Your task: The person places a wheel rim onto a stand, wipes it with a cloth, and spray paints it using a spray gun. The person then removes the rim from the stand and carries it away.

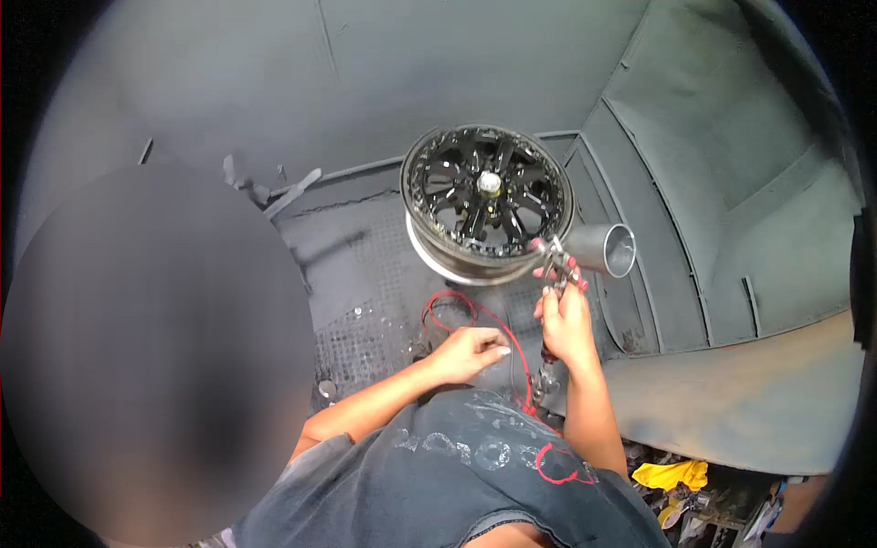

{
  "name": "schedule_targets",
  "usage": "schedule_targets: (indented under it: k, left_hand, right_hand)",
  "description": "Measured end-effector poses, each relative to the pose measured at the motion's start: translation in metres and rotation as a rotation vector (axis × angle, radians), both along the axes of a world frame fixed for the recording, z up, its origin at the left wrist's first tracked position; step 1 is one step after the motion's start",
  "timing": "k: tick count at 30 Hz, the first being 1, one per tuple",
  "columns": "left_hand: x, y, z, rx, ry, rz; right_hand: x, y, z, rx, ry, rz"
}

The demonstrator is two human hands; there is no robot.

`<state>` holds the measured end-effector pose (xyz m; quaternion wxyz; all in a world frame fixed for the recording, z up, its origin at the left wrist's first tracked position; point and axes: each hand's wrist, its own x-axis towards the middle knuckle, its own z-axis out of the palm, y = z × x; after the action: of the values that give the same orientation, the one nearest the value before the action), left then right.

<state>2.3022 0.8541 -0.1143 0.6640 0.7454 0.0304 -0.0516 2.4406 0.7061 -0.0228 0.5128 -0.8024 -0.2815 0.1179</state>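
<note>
My right hand is wrapped round the handle of a paint spray gun with red knobs and a silver cup on its side. The gun is at the near right rim of a wheel rim, which has glossy black spokes and a silver outer barrel. A light-coloured round piece sits at the wheel's centre. My left hand is in front of my body with its fingers curled in, and no object shows in it. A red hose loops close by it and runs down below the gun.
Grey walls surround the wheel, over a gritty, perforated-looking floor. A pale curved panel is at the right. Below it lie a yellow cloth and clutter. A large blurred disc hides much of the left side.
</note>
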Motion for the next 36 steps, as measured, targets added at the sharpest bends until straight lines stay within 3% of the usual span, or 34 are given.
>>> schedule_targets:
  k: [1,10,13,17,19,23,25,26,27,29,31,33,36]
  left_hand:
    - [-0.008,-0.018,0.008,0.001,-0.077,0.008]
    - [-0.105,-0.091,0.011,0.094,-0.063,0.298]
    - [-0.142,-0.093,-0.002,0.181,-0.096,0.451]
    - [-0.201,-0.086,0.000,0.105,-0.024,0.745]
    - [-0.236,-0.071,-0.008,0.109,-0.042,0.890]
    - [-0.328,-0.024,-0.027,-0.006,0.030,1.084]
    - [-0.392,0.001,-0.041,0.246,0.038,1.153]
    - [-0.428,0.013,0.009,-0.046,0.287,1.113]
    - [-0.465,0.028,-0.024,0.243,0.138,1.156]
    - [-0.534,0.047,-0.011,0.228,0.174,1.255]
    - [-0.596,0.067,0.021,0.188,0.404,1.339]
    - [-0.660,0.095,0.007,0.278,0.301,1.369]
    - [-0.727,0.125,0.026,0.048,0.295,1.411]
  right_hand:
    - [-0.004,-0.004,-0.006,0.008,-0.093,-0.059]
    - [-0.054,0.019,-0.028,0.228,0.112,-0.113]
    - [-0.098,0.043,-0.030,0.376,0.248,-0.035]
    - [-0.159,0.080,-0.041,0.187,0.363,0.164]
    - [-0.196,0.102,-0.056,0.290,0.342,0.253]
    - [-0.275,0.113,-0.093,0.102,0.285,0.499]
    - [-0.315,0.111,-0.124,-0.036,0.360,0.581]
    - [-0.336,0.109,-0.140,-0.126,0.402,0.605]
    - [-0.355,0.101,-0.155,-0.188,0.431,0.598]
    - [-0.362,0.082,-0.261,-0.249,-0.104,0.724]
    - [-0.389,0.061,-0.269,-0.447,0.168,0.714]
    - [-0.410,0.039,-0.265,-0.509,0.179,0.722]
    - [-0.426,0.012,-0.269,-0.623,0.190,0.746]
